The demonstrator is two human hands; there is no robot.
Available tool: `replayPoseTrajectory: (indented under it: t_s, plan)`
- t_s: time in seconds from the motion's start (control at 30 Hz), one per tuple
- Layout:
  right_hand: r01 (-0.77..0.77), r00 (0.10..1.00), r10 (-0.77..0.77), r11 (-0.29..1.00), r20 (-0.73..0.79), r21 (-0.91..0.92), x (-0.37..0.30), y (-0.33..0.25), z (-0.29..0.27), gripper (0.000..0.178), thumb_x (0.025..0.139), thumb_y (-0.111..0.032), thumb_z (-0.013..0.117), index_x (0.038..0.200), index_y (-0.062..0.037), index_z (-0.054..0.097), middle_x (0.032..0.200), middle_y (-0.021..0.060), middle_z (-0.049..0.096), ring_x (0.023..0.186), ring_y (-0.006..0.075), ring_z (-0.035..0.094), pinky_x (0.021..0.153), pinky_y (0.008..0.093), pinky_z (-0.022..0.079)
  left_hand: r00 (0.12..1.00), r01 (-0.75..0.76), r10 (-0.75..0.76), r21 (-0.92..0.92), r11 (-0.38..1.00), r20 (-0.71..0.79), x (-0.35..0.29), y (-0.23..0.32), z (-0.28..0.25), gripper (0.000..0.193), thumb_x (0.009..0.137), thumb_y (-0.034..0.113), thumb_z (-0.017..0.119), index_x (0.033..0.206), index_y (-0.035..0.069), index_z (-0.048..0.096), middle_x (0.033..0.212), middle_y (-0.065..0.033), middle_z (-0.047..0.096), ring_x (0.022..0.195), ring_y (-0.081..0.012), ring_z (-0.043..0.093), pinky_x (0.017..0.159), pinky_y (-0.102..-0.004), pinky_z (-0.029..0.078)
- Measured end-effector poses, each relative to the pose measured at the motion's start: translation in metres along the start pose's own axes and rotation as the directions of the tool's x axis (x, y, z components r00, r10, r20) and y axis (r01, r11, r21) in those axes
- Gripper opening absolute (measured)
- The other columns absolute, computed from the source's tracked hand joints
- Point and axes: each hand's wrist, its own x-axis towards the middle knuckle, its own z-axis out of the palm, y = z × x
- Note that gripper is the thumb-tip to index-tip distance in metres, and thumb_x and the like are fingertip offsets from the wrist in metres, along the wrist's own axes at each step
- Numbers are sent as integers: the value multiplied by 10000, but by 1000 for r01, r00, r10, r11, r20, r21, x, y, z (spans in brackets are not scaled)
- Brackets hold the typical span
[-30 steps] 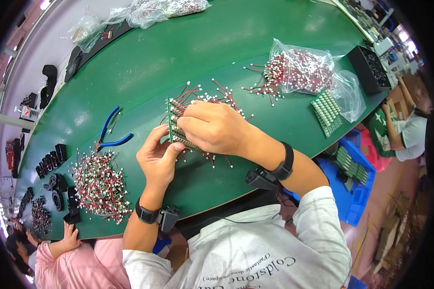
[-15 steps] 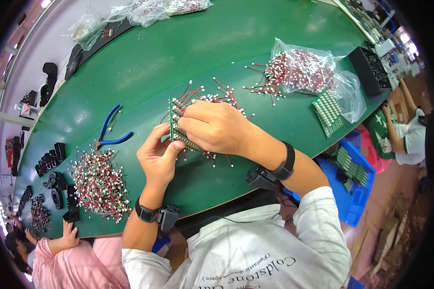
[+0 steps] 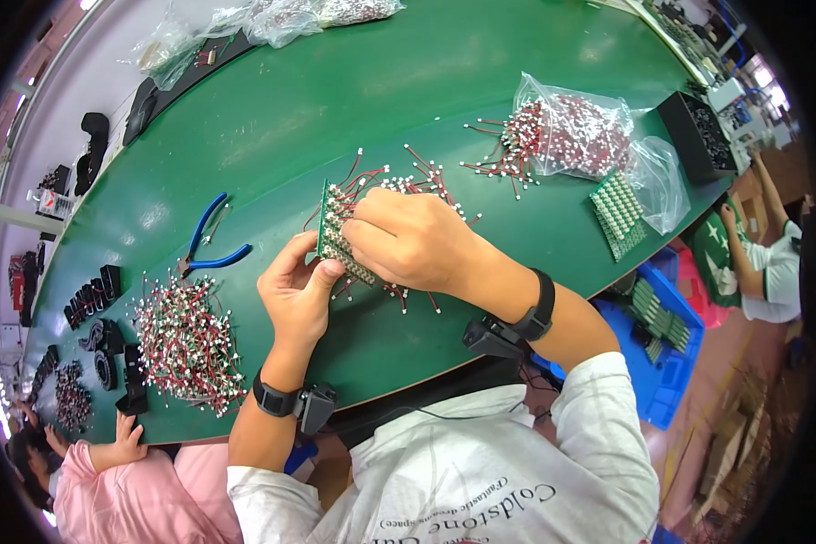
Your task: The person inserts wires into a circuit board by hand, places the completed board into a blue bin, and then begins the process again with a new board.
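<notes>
Green, smooth-surfaced worktop [image 3: 363,100] spans the work area, its near edge curving past the person in the light grey printed T-shirt [image 3: 490,462]. One green rectangular circuit board [image 3: 323,227], fitted with rows of off-white connectors, is positioned above the worktop, inward of the middle of the near edge. It lies between the thumb and fingers of the left hand [image 3: 297,299] and directly to the left of the fingertips of the right hand [image 3: 417,238].

Left forearm: directed away from the near edge, wrist fairly straight, thumb uppermost. Right forearm: angled inward from the right, back of the hand facing up. Each wrist carries a black strap-mounted device [image 3: 277,401].

Left hand: partly closed, grasping the board by its lower portion and holding it tilted on edge. Right hand: fingers bunched at the connector face; the tips are hidden, so whether they grasp anything cannot be told.

Red-and-black cables with white plugs [image 3: 435,177] lie spread beyond the board. Blue-handled pliers [image 3: 219,262] rest to the left, handles apart. A large cable heap [image 3: 190,344] occupies the near-left edge; a clear plastic bag of cables [image 3: 580,136] lies toward the right edge.
</notes>
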Motion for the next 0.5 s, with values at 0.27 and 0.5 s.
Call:
replayPoseTrajectory:
  t_s: [0.27,0.5]
  plan:
    - [-34,999,34,999,36,10,-1,-2,1,185,685,-85,734,802,-34,600,733,50,517,672,216,573,534,333,489,999,31,-31,-10,999,22,-1,1,-1,341,868,43,747,1161,-87,631,1061,-75,622,933,-125,602,806,-271,545]
    - [-22,997,20,999,69,29,1,-3,1,181,696,-88,722,820,-30,603,740,55,523,684,216,579,540,328,493,999,10,-10,12,1000,41,0,2,-2,345,857,23,748,1163,-84,630,1098,-91,609,921,-133,617,768,-252,544]
